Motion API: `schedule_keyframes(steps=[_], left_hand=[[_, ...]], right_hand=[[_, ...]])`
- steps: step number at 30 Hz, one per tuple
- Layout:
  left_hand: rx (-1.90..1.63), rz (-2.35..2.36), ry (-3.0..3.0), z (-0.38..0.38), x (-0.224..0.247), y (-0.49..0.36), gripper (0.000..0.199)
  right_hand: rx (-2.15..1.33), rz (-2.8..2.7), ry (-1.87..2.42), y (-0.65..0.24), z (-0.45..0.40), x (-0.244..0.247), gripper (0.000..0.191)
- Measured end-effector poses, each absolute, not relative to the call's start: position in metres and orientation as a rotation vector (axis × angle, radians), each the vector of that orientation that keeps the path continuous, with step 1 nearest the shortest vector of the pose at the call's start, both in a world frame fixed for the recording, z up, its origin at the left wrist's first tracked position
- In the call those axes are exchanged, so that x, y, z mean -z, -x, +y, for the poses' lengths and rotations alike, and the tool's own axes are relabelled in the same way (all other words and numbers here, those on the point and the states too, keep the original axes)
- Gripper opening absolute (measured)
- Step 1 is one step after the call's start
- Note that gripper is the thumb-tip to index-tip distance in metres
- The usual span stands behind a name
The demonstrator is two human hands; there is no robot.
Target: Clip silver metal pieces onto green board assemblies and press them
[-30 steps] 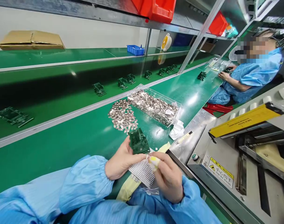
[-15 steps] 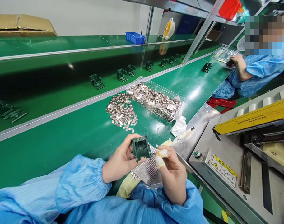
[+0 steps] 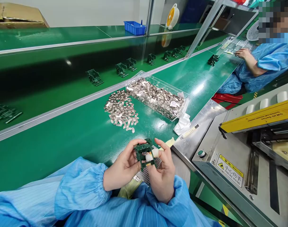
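A dark green plastic frame (image 3: 141, 150) is gripped at its left side by my left hand (image 3: 122, 165). My right hand (image 3: 163, 176) is at the frame's right side, its thumb and a finger, both in white finger covers, reaching into the opening. Those fingertips are pressed together; whatever they hold is too small to make out. Below the frame, partly covered by my hands, lies a sheet with rows of small pieces (image 3: 145, 177), with yellow material (image 3: 130, 188) under it.
Small metal pieces (image 3: 122, 110) lie piled beside a clear tray (image 3: 164, 112) full of them. Several green frames (image 3: 95, 77) sit along the belt. A machine (image 3: 219, 154) stands at right. A co-worker's hand (image 3: 244, 54) is at the far right.
My right hand has moved left from the sheet to the green frame, its covered fingertips now inside the opening. The frame has been tilted. The co-worker's hand no longer holds a dark part.
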State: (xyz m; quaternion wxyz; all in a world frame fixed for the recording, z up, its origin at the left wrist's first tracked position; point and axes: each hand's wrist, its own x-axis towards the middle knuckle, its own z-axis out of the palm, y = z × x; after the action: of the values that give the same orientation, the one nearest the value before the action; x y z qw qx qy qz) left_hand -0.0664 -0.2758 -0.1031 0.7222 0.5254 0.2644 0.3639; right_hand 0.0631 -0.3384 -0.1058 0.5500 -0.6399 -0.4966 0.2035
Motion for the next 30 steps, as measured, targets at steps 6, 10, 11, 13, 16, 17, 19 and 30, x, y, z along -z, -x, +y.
schedule_keyframes(steps=[6, 10, 11, 13, 16, 17, 19, 30], left_hand=[[-0.819, 0.612, -1.300, -0.278, 0.108, 0.068, 0.031], [-0.829, 0.604, -1.405, -0.280, 0.115, 0.070, 0.030], [-0.838, 0.612, -1.420, -0.280, 0.115, 0.070, 0.029], [-0.853, 0.637, -1.431, -0.280, 0.115, 0.070, 0.028], [-0.850, 0.663, -1.422, -0.281, 0.111, 0.070, 0.025], [-0.843, 0.672, -1.421, -0.281, 0.110, 0.070, 0.025], [-0.835, 0.684, -1.412, -0.282, 0.109, 0.070, 0.024], [-0.814, 0.755, -1.352, -0.288, 0.102, 0.068, 0.025]], right_hand=[[-0.476, -1.174, 1.525, -0.062, -0.339, 0.108, 0.006], [-0.474, -1.188, 1.522, -0.060, -0.340, 0.108, 0.007], [-0.486, -1.185, 1.517, -0.060, -0.340, 0.109, 0.007], [-0.549, -1.123, 1.481, -0.060, -0.341, 0.110, 0.010], [-0.719, -0.966, 1.399, -0.060, -0.344, 0.112, 0.021], [-0.767, -0.922, 1.378, -0.060, -0.345, 0.112, 0.023], [-0.824, -0.868, 1.354, -0.059, -0.345, 0.112, 0.024], [-0.808, -0.692, 1.290, -0.046, -0.344, 0.109, 0.018]])
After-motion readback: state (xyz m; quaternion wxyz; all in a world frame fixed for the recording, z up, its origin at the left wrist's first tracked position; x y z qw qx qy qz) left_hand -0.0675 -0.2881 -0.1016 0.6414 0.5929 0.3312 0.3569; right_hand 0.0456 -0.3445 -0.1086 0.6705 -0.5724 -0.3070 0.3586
